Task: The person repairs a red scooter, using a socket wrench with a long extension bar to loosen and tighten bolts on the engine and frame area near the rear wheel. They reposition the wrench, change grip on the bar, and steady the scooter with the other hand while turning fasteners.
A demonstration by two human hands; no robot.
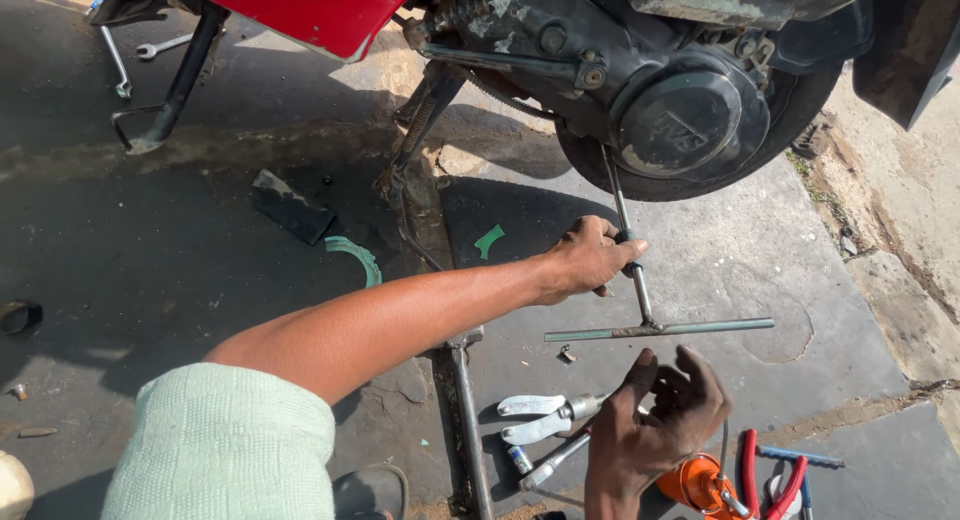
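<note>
A long steel T-handle wrench (660, 329) runs from the ground up to the underside of a scooter's grey engine cover (680, 120). My left hand (590, 258) reaches out from a light green sleeve and grips the wrench shaft halfway up. My right hand (655, 420) hovers just below the crossbar, fingers apart and curled, with nothing in it. The scooter's rear tyre (790, 130) sits behind the engine cover. A red body panel (310, 10) is at the top left.
Near my right hand lie a silver hand tool (540, 420), red-handled pliers (765, 475) and an orange oil can (690, 483). A long metal bar (468, 420), a curved green gasket piece (355, 255), a black scrap (290, 208) and a spanner (165, 47) lie on the dark concrete.
</note>
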